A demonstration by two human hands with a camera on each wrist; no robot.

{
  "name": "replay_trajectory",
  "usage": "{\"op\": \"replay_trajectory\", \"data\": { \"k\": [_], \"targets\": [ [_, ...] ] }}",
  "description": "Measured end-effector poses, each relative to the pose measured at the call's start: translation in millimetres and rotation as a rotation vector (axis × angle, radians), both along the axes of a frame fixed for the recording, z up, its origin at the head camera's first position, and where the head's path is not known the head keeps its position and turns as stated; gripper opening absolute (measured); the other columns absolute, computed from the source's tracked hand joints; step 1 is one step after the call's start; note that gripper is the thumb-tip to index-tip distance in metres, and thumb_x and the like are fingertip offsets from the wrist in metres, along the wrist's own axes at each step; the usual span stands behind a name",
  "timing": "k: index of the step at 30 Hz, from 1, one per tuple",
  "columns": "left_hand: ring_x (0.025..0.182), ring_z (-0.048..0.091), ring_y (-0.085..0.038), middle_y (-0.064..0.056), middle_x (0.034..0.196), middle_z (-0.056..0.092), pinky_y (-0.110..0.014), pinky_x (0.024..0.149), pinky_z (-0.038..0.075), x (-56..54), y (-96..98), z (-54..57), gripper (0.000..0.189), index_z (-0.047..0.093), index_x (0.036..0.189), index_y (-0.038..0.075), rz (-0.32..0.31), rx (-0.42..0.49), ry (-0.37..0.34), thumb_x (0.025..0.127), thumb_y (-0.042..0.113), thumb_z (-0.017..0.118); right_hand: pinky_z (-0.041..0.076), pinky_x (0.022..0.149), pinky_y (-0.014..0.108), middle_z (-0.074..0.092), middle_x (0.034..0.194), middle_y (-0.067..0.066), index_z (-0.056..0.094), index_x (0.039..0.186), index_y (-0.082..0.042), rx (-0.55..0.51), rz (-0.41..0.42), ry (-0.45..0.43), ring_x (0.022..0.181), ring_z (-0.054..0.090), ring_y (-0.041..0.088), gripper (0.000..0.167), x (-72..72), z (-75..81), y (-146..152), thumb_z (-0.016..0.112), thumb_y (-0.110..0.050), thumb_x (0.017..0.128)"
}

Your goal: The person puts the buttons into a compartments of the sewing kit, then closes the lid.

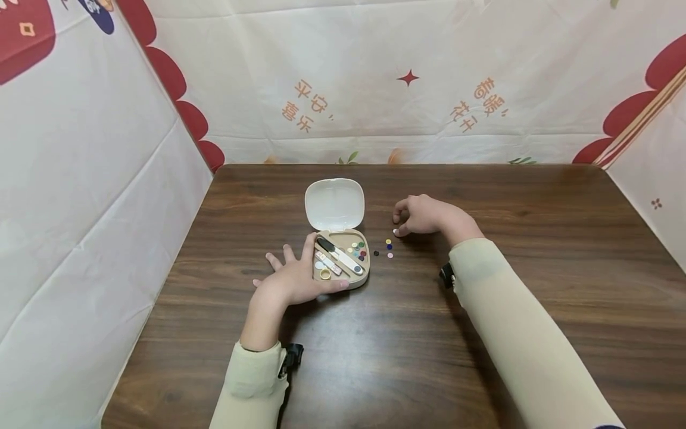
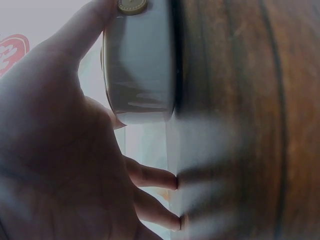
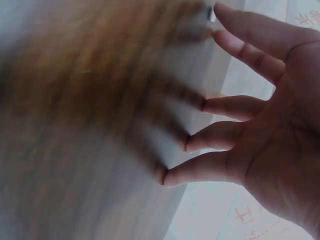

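Note:
An open cream case (image 1: 367,275) lies on the table with its white lid (image 1: 334,204) tipped back. My left hand (image 1: 289,280) rests against the case, thumb along its near edge and index finger at its left side; the other fingers spread outward. Inside are a slim white tool (image 1: 343,256) with a dark end, a pastel strip (image 1: 328,263), a gold ring (image 1: 325,274) and several coloured buttons (image 1: 362,254). My right hand (image 1: 423,215) has its fingertips down on the table. Its thumb tip touches a small white button (image 1: 396,232), apart from the index finger.
Several loose buttons lie between the case and my right hand: a yellow one (image 1: 388,241), a dark blue one (image 1: 389,246), a pink one (image 1: 390,255) and a black one (image 1: 376,253). The wooden table (image 1: 375,357) ends at a white printed cloth (image 1: 364,89) behind.

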State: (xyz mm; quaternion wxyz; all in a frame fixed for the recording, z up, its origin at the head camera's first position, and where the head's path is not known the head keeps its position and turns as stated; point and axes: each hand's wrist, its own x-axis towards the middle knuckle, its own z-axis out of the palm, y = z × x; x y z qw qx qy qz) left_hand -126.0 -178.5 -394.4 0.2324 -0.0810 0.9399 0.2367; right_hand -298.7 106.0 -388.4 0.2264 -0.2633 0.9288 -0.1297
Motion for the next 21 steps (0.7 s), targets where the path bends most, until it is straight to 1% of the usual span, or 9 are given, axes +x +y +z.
{"op": "replay_trajectory", "data": {
  "k": [3, 5, 6, 8, 10, 11, 17, 19, 21],
  "targets": [
    [0.160, -0.015, -0.061, -0.030, 0.177, -0.001, -0.100, 0.101, 0.008, -0.1, 0.9, 0.3, 0.129, -0.005, 0.169, 0.047, -0.003, 0.001, -0.004, 0.073, 0.091, 0.070, 0.046, 0.091, 0.044, 0.068, 0.105, 0.009, 0.070, 0.103, -0.014, -0.021, -0.032, -0.025, 0.104, 0.059, 0.031, 0.020, -1.9, 0.0, 0.1, 0.080, -0.028, 0.093],
    [0.160, -0.015, -0.061, -0.030, 0.177, -0.001, -0.100, 0.100, 0.008, -0.3, 0.9, 0.6, 0.129, -0.006, 0.169, 0.047, -0.004, 0.000, -0.005, 0.073, 0.090, 0.070, 0.047, 0.103, 0.050, 0.070, 0.115, 0.015, 0.070, 0.101, -0.014, -0.031, -0.041, -0.033, 0.125, 0.059, 0.038, 0.020, -1.2, 0.1, 0.0, 0.080, -0.029, 0.093],
    [0.159, -0.015, -0.062, -0.031, 0.177, -0.001, -0.100, 0.100, 0.008, -0.5, 0.8, 0.5, 0.129, -0.006, 0.169, 0.046, -0.005, 0.001, -0.004, 0.074, 0.090, 0.070, 0.044, 0.112, 0.055, 0.070, 0.125, 0.019, 0.069, 0.100, -0.014, -0.035, -0.043, -0.037, 0.138, 0.054, 0.043, 0.020, -0.5, -0.5, -0.2, 0.080, -0.030, 0.093],
    [0.159, -0.014, -0.062, -0.031, 0.177, -0.001, -0.100, 0.099, 0.009, -0.2, 1.0, 1.3, 0.129, -0.006, 0.169, 0.046, -0.005, -0.001, 0.000, 0.074, 0.090, 0.070, 0.029, 0.125, 0.067, 0.059, 0.146, 0.030, 0.067, 0.097, -0.013, -0.041, -0.041, -0.046, 0.158, 0.032, 0.051, 0.020, 1.7, -1.3, -1.1, 0.079, -0.029, 0.094],
    [0.159, -0.014, -0.062, -0.031, 0.177, -0.001, -0.100, 0.100, 0.009, -0.5, 1.2, 1.4, 0.129, -0.006, 0.169, 0.047, -0.010, -0.003, 0.000, 0.074, 0.091, 0.069, 0.012, 0.127, 0.076, 0.049, 0.156, 0.035, 0.064, 0.093, -0.012, -0.046, -0.037, -0.053, 0.163, 0.010, 0.055, 0.021, 4.0, -2.0, -1.8, 0.078, -0.028, 0.095],
    [0.159, -0.014, -0.062, -0.031, 0.177, -0.001, -0.100, 0.100, 0.009, -0.7, 1.6, 1.5, 0.129, -0.006, 0.169, 0.047, -0.011, -0.002, 0.000, 0.074, 0.091, 0.069, 0.008, 0.126, 0.079, 0.043, 0.160, 0.038, 0.063, 0.092, -0.012, -0.046, -0.037, -0.055, 0.163, 0.008, 0.056, 0.022, 4.7, -2.7, -1.9, 0.077, -0.027, 0.096],
    [0.159, -0.016, -0.063, -0.032, 0.176, -0.002, -0.100, 0.099, 0.008, -1.3, 2.1, 1.0, 0.129, -0.007, 0.169, 0.046, -0.014, 0.002, -0.006, 0.074, 0.091, 0.069, 0.006, 0.125, 0.080, 0.048, 0.158, 0.036, 0.061, 0.088, -0.011, -0.056, -0.038, -0.050, 0.163, 0.006, 0.057, 0.020, 8.2, -3.3, -1.1, 0.074, -0.022, 0.098],
    [0.158, -0.016, -0.063, -0.032, 0.176, -0.002, -0.101, 0.099, 0.007, -0.8, 1.8, 0.9, 0.129, -0.007, 0.169, 0.045, -0.012, 0.001, -0.009, 0.074, 0.090, 0.069, 0.005, 0.124, 0.081, 0.057, 0.151, 0.032, 0.062, 0.087, -0.010, -0.066, -0.031, -0.052, 0.163, 0.005, 0.057, 0.019, 8.7, -3.9, -1.4, 0.073, -0.021, 0.099],
    [0.159, -0.015, -0.063, -0.032, 0.176, -0.002, -0.101, 0.099, 0.007, -0.4, 1.6, 0.4, 0.129, -0.007, 0.169, 0.046, -0.012, -0.003, -0.011, 0.074, 0.091, 0.068, 0.004, 0.124, 0.081, 0.071, 0.135, 0.025, 0.062, 0.085, -0.010, -0.076, -0.020, -0.055, 0.163, 0.004, 0.057, 0.020, 9.3, -4.5, -1.5, 0.072, -0.020, 0.100]
  ]
}}
